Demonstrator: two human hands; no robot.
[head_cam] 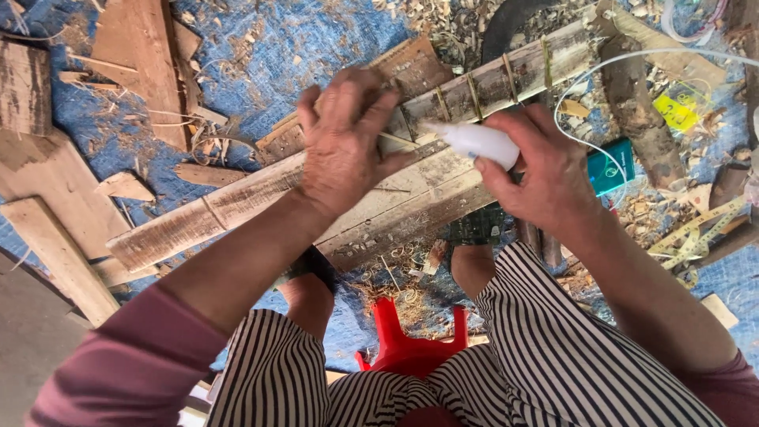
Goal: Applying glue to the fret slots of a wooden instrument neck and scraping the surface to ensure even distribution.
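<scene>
Right hand (545, 170) gripping white glue bottle (478, 142) — left hand (344, 142) fingers curled, pressing bamboo slat (237, 205).

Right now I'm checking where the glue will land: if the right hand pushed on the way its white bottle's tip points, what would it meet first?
Probably the left hand pressing the wooden plank; the bottle in the right hand points at its fingers, though depth is unclear.

- The left hand (344, 142) presses down on a long wooden plank (237, 205), holding a thin bamboo sliver (395, 141) against it.
- Just beside it, the right hand (545, 170) grips a white squeeze bottle (474, 142), nozzle pointing toward the left hand.
- Below both hands stands a red plastic stool (407, 340).
</scene>
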